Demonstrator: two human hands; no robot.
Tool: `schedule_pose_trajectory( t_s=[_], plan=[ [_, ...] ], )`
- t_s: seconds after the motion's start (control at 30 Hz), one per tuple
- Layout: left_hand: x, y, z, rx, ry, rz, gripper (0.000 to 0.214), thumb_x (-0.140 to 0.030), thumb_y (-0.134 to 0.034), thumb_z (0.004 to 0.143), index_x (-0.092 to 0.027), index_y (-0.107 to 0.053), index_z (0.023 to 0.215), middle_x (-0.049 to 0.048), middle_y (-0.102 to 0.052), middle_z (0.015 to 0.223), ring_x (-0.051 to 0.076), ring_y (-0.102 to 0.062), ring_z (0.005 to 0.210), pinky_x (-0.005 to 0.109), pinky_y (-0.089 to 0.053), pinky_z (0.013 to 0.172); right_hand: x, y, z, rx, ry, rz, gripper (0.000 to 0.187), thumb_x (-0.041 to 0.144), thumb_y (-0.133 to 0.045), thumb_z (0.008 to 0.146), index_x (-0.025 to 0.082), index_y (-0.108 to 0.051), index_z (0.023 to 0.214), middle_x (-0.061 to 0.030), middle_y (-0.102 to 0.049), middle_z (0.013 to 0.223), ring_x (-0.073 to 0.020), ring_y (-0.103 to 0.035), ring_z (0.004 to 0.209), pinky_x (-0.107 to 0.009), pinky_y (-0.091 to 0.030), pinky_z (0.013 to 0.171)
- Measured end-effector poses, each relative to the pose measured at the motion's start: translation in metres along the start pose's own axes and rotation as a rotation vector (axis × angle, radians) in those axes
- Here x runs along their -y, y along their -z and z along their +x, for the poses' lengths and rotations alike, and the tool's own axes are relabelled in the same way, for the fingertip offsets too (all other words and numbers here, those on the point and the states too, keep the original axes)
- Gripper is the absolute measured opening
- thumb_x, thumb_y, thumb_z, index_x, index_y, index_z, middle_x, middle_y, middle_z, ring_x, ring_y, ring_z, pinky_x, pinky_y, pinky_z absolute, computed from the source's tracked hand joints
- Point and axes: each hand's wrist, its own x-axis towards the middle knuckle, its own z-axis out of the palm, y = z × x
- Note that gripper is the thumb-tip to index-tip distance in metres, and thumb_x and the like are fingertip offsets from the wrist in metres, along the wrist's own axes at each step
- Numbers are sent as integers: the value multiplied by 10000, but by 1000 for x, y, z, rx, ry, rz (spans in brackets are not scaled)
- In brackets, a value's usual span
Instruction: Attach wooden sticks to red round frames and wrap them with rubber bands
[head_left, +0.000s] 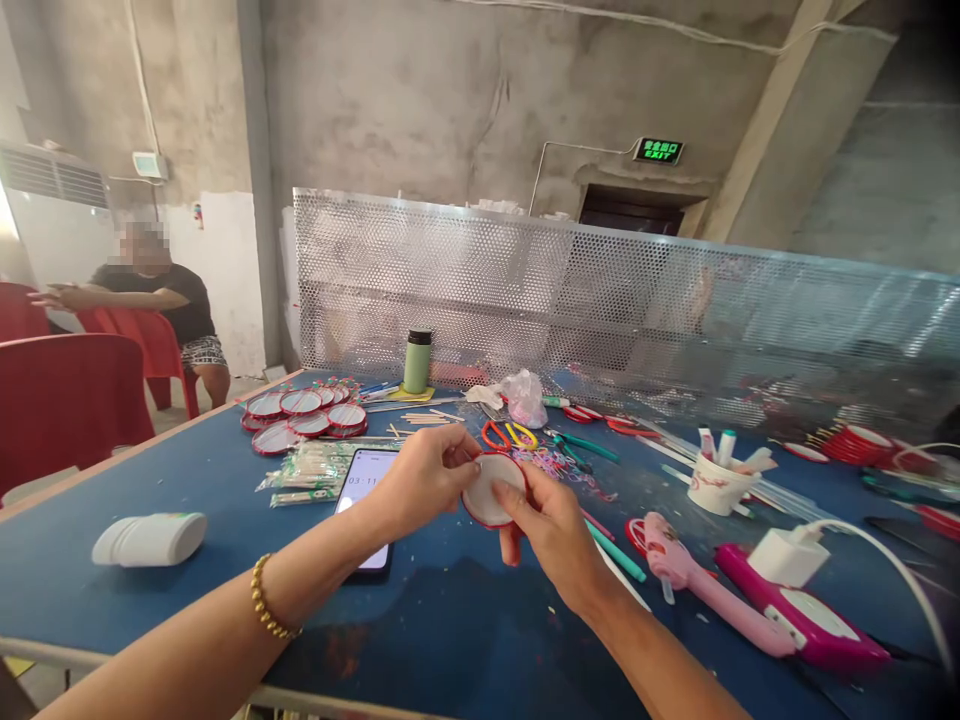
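Note:
A small round drum-like disc (pixel 486 490) with a white face and red rim is held above the blue table. My right hand (pixel 551 520) grips its right side, thumb on the white face and fingers behind. My left hand (pixel 435 475) is closed in a pinch at the disc's upper left rim; whatever is between its fingertips is hidden. Below my left wrist lies a phone (pixel 367 490) with a lit timer screen. Left of it are plastic-wrapped packets (pixel 311 468) and a pile of similar red-rimmed discs (pixel 300 402).
A pink glue gun (pixel 701 585), magenta power strip (pixel 817 620) and paper cup of pens (pixel 716 483) stand at right. Pliers (pixel 585 444) and scissors (pixel 517 434) lie behind the hands. A green bottle (pixel 418 362) stands before a perforated metal screen (pixel 450 270). A person (pixel 172 300) sits at far left.

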Motion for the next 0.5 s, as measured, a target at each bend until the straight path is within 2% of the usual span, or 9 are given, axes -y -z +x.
schedule_pose_trajectory(
  t_s=[0.1,0.17,0.37,0.5],
  plan=[
    [-3,3,-1,164,99,-155,153,-188,-594,780,-121,-655,903,-24,-569,541,84,-523,465,166,-388,405,-2,2,-1,-26,35,-63,316,485,-569,909,175,-586,967,46,-607,568,-98,-520,379,-215,-409,423],
    [-3,5,0,212,139,-261,204,-209,-592,784,-103,-672,940,9,-613,601,95,-556,499,179,-419,419,-3,5,0,-35,40,-81,316,481,-560,913,171,-589,969,40,-621,588,-96,-524,377,-211,-406,423],
    [2,1,2,137,108,-257,309,-400,-610,838,-95,-662,850,21,-593,558,99,-549,467,177,-399,388,-4,5,0,-36,61,-126,281,456,-549,919,178,-586,899,61,-571,494,-102,-517,370,-206,-399,430],
    [4,-3,1,81,135,-231,311,-423,-643,816,-112,-635,802,-13,-548,487,84,-506,414,160,-345,355,-3,3,-1,-35,43,-144,277,460,-546,912,185,-582,909,61,-575,497,-107,-515,353,-207,-388,410]
  ],
)
